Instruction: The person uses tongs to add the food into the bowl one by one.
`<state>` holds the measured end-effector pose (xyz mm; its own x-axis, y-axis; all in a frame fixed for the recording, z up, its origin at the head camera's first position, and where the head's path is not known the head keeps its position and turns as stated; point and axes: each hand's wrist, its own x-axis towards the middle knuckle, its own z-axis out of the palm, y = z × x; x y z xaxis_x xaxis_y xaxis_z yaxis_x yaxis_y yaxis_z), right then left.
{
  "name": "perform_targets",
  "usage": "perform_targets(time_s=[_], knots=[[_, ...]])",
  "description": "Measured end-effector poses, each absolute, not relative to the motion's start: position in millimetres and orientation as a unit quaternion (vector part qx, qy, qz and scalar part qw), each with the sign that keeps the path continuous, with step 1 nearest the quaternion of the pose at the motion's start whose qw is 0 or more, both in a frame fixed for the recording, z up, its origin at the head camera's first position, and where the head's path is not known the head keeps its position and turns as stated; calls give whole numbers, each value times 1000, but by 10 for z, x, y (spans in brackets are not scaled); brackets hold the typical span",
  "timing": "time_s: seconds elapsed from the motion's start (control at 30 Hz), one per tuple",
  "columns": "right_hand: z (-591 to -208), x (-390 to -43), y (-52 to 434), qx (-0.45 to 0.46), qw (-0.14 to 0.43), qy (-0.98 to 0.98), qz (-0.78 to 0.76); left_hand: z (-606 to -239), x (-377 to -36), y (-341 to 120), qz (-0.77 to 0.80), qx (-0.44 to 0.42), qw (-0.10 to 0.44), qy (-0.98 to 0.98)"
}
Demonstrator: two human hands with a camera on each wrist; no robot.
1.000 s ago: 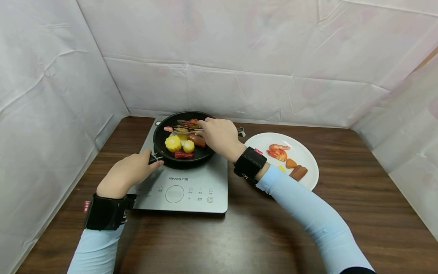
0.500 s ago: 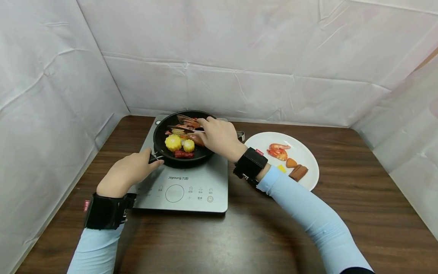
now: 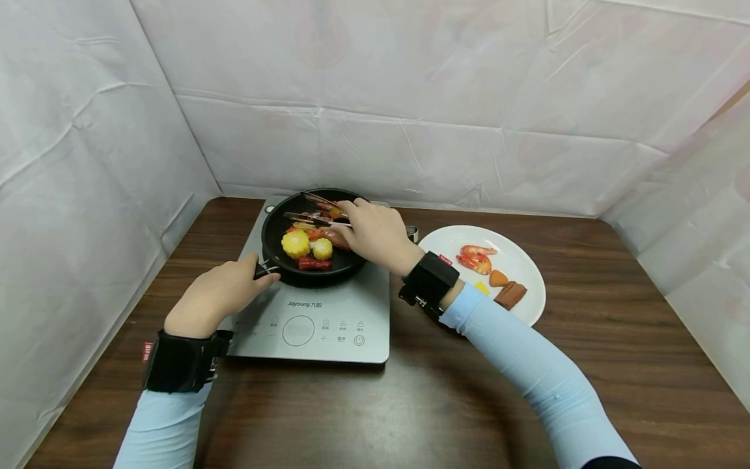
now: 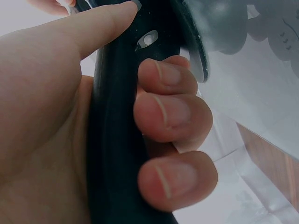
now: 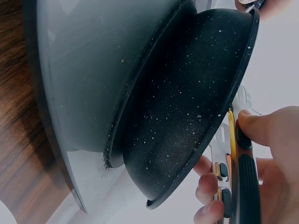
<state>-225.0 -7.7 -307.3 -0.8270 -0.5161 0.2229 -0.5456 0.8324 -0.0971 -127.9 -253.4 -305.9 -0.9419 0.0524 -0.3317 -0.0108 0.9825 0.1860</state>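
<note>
My left hand (image 3: 219,296) grips the black handle (image 4: 112,140) of a frying pan (image 3: 347,266), its fingers curled round it. The pan, speckled on the outside, sits on a silver induction cooker (image 3: 334,296). My right hand (image 3: 377,236) holds metal tongs (image 5: 246,186) with black grips between thumb and fingers. The tongs' two ends stand apart over the food at the pan's back. Two yellow corn pieces (image 3: 295,244) and a dark red piece (image 3: 314,264) lie at the pan's front. A brownish sausage-like piece (image 3: 335,238) is partly hidden by my right hand.
A white plate (image 3: 534,286) stands right of the cooker with shrimp (image 3: 476,262), an orange piece (image 3: 499,279), a yellow piece (image 3: 482,288) and a brown piece (image 3: 511,295). White sheeting (image 3: 410,156) surrounds the wooden table (image 3: 422,404) at back and sides.
The tongs' ends have spread wider apart. Food at the back of the pan has shifted, while the corn stays in place. My left hand keeps its grip on the handle.
</note>
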Motion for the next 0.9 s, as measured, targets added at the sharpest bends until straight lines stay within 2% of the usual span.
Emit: perform_targets(time_s=[0.53, 0.9], knots=[[-3072, -2213, -45, 272, 80, -954, 93, -3081, -1267, -2577, 95, 13, 174, 980], [-3030, -2093, 112, 254, 50, -959, 110, -3065, -1270, -2597, 98, 10, 182, 978]])
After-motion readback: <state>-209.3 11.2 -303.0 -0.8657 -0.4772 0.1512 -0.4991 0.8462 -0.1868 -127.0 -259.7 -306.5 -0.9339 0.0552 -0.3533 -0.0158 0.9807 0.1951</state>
